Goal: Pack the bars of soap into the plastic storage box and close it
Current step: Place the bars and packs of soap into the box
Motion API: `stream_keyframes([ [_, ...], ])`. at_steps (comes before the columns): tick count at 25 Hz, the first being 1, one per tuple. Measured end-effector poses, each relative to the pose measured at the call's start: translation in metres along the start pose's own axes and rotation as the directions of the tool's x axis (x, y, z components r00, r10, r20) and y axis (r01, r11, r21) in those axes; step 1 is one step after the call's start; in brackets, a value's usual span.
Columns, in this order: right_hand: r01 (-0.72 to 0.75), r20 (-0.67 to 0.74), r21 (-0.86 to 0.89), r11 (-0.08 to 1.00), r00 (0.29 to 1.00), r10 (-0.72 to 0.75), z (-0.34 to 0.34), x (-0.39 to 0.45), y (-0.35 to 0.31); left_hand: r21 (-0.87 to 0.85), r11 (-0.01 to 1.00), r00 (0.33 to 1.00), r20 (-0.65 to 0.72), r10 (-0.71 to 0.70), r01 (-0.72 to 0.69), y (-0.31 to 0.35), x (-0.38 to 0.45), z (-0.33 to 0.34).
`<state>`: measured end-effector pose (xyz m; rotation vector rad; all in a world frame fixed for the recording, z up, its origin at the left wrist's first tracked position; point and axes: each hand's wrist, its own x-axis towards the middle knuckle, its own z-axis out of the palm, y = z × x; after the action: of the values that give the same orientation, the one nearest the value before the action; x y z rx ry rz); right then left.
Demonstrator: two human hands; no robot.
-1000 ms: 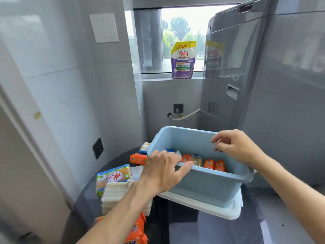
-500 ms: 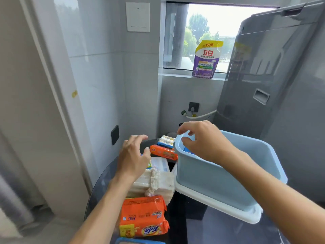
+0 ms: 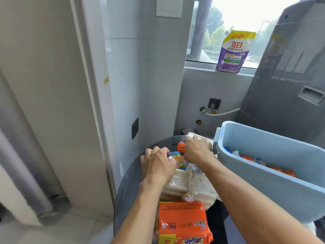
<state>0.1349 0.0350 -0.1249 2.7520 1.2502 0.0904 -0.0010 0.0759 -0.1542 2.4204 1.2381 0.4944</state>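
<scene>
A light blue plastic storage box [image 3: 274, 189] stands at the right on a dark round glass table [image 3: 133, 175], with several wrapped soaps [image 3: 246, 157] inside. Left of it lies a heap of soap packs. My left hand [image 3: 158, 164] grips a green and blue soap pack [image 3: 176, 156]. My right hand [image 3: 197, 150] grips a pale wrapped soap pack [image 3: 195, 135] at the far end of the heap, beside the box's left wall. An orange soap bar [image 3: 180, 147] shows between my hands. Cream wrapped bars [image 3: 186, 187] and an orange Tide pack [image 3: 182, 222] lie nearer to me.
A tiled wall with a dark switch plate [image 3: 135, 128] runs close along the table's left. A grey washing machine [image 3: 284, 95] rises behind the box. A purple detergent pouch [image 3: 233, 51] stands on the window sill. A white lid edge [image 3: 311, 226] shows under the box at the right.
Both hands have left the box rim and gone down to the heap of soap packs at its left, each closing on a pack. The view has swung left and down.
</scene>
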Motion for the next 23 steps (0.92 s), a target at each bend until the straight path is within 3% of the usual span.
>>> stream_keyframes([
  [6,0.023,-0.066,-0.123,0.992,0.997,-0.031,0.021,0.015,0.011,-0.065,0.997,0.999,-0.031,-0.036,0.034,0.000,0.003,0.003],
  [11,0.005,-0.043,-0.009,1.000,0.999,-0.005,0.019,0.023,0.013,-0.057,0.998,0.999,-0.026,-0.031,0.029,0.002,0.001,0.003],
  [17,0.072,-0.106,-0.076,0.994,0.991,-0.080,0.019,0.027,0.011,-0.037,0.999,0.999,-0.044,-0.020,0.018,0.001,0.000,0.003],
  [23,0.098,-0.238,0.085,0.992,0.968,-0.076,0.004,0.014,0.003,-0.012,1.000,0.999,-0.047,-0.019,0.019,0.005,0.002,0.001],
])
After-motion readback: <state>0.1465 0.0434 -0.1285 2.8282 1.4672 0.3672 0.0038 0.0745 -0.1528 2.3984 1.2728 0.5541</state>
